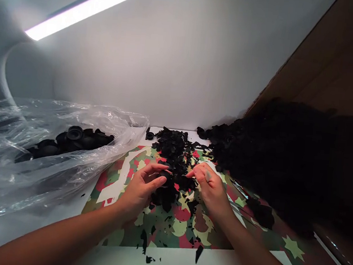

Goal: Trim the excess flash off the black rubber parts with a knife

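Note:
My left hand (145,183) is curled round a small dark, rounded rubber piece (165,175), held between thumb and fingers. Facing it, my right hand (207,181) is closed with its fingertips pinched together; whatever they grip, if anything, is hidden. Between and beyond both hands spreads a heap of torn black scraps (172,144). More crumbs lie on the patterned sheet (179,228) under my hands, which shows stars and red, green and cream patches.
A clear plastic bag (64,192) at left holds several black ring-shaped parts (75,133). One round black part (150,136) sits by the wall. A large black pile (286,159) spills from a cardboard box (335,68) on the right. A lit lamp (94,10) hangs above.

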Motion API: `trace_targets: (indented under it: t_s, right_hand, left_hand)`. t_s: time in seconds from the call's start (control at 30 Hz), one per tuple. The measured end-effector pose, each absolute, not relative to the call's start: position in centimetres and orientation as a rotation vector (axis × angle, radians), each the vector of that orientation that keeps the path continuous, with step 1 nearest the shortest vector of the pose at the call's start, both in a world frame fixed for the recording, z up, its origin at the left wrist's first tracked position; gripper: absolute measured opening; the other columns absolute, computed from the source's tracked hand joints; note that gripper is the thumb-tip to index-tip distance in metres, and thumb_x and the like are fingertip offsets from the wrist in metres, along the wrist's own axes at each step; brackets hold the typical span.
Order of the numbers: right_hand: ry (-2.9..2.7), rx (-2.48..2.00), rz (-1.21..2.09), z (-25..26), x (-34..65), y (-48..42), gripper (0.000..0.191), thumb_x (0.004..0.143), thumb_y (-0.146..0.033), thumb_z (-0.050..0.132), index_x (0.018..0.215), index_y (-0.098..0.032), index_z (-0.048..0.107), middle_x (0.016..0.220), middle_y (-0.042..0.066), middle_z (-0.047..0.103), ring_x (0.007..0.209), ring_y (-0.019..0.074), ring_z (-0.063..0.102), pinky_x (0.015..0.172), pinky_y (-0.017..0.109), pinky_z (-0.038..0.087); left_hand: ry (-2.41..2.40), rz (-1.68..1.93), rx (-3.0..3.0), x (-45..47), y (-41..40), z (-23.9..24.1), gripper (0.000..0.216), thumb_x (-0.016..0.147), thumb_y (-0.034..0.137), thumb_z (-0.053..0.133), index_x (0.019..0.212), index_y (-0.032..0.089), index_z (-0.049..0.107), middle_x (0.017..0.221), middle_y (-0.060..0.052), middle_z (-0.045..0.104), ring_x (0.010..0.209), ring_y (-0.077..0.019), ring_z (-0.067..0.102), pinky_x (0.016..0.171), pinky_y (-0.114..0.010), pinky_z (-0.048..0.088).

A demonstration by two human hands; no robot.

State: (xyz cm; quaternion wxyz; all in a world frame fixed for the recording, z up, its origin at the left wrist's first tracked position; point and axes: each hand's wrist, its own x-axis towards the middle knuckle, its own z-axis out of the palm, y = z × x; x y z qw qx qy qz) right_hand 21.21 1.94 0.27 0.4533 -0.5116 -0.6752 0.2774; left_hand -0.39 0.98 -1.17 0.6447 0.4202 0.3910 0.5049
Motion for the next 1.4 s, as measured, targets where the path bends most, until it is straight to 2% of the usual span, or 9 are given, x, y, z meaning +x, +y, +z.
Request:
trace_targets:
  t_s: [0.1,0.17,0.3,0.43,0.53,0.7,1.07,1.23,1.4]
  right_hand:
    - [-1.6,-1.217,0.67,0.8,20.9,1.2,0.05,0.106,-0.045,0.031,0.086,-0.024,0.072,0.093,0.005,0.063,0.089,0.0208,0.058,0.082,0.033,0.044]
    - [-1.587,-1.205,0.698,1.1,20.8,0.9,0.05,0.107,-0.045,0.029,0.093,-0.026,0.072,0.09,0.004,0.063,0.082,0.0195,0.058,0.078,0.033,0.045]
    - [-1.629,-1.168,0.763,1.6,20.4,0.4,0.028,0.102,-0.042,0.048,0.105,-0.026,0.071,0.082,0.002,0.066,0.073,0.0186,0.063,0.069,0.031,0.049]
    - [-1.667,-1.073,0.754,1.4,19.7,-0.3,0.011,0.092,-0.034,0.067,0.089,-0.023,0.069,0.096,0.006,0.074,0.085,0.0217,0.07,0.073,0.033,0.055]
    - [-1.795,-1.02,0.688,0.9,19.4,-0.7,0.013,0.093,-0.028,0.066,0.081,-0.023,0.065,0.107,0.006,0.075,0.098,0.0225,0.07,0.086,0.035,0.054]
    - [-1.956,-0.992,0.617,0.5,19.4,-1.0,0.01,0.099,-0.026,0.058,0.09,-0.025,0.064,0.121,0.005,0.073,0.111,0.0228,0.067,0.096,0.039,0.05]
    - [-2.047,-0.91,0.383,0.7,18.9,-0.9,0.009,0.099,-0.02,0.055,0.096,-0.024,0.062,0.109,0.007,0.076,0.099,0.0224,0.07,0.09,0.041,0.052]
    - [-2.091,-0.89,0.274,0.3,18.3,-1.2,0.014,0.101,-0.016,0.05,0.097,-0.023,0.061,0.106,0.008,0.076,0.097,0.0223,0.07,0.088,0.04,0.051]
    - [-2.077,-1.211,0.174,-0.4,19.5,0.8,0.02,0.1,-0.017,0.043,0.096,-0.021,0.061,0.094,0.01,0.074,0.091,0.0257,0.069,0.083,0.039,0.049]
  left_hand:
    - [0.908,1.104,0.904,-0.4,1.1,-1.0,0.033,0.073,0.033,0.085,0.099,0.02,0.071,0.09,-0.004,0.075,0.08,-0.0188,0.071,0.071,-0.029,0.058]
    - [0.909,1.09,0.899,-0.5,1.1,-1.0,0.035,0.069,0.029,0.087,0.098,0.02,0.069,0.089,-0.004,0.076,0.079,-0.0182,0.072,0.07,-0.028,0.058]
    - [0.947,1.107,1.005,-0.6,1.0,-1.0,0.039,0.069,0.026,0.087,0.102,0.019,0.067,0.094,-0.004,0.075,0.088,-0.019,0.072,0.078,-0.03,0.058]
    - [0.988,1.131,1.087,-0.7,0.9,-0.8,0.039,0.069,0.025,0.086,0.102,0.019,0.066,0.097,-0.005,0.074,0.094,-0.0198,0.071,0.084,-0.032,0.057]
    - [1.012,1.138,1.136,-0.6,0.8,-0.6,0.035,0.071,0.025,0.085,0.098,0.019,0.065,0.095,-0.004,0.074,0.091,-0.0189,0.07,0.082,-0.031,0.057]
    - [1.039,1.111,1.201,-0.7,0.6,-0.6,0.032,0.075,0.028,0.083,0.099,0.021,0.064,0.093,-0.003,0.073,0.089,-0.0194,0.071,0.072,-0.028,0.057]
    - [1.071,1.122,1.3,-0.8,0.3,-0.6,0.032,0.076,0.033,0.083,0.099,0.02,0.065,0.098,-0.005,0.071,0.093,-0.0221,0.07,0.074,-0.03,0.058]
    - [1.043,1.212,1.423,-0.8,0.2,-0.9,0.027,0.078,0.029,0.082,0.098,0.02,0.066,0.098,-0.005,0.069,0.095,-0.021,0.068,0.086,-0.033,0.056]
    - [0.919,1.241,1.518,-0.3,-0.9,-0.4,0.026,0.073,0.022,0.086,0.089,0.018,0.066,0.093,-0.006,0.07,0.091,-0.0198,0.068,0.083,-0.031,0.056]
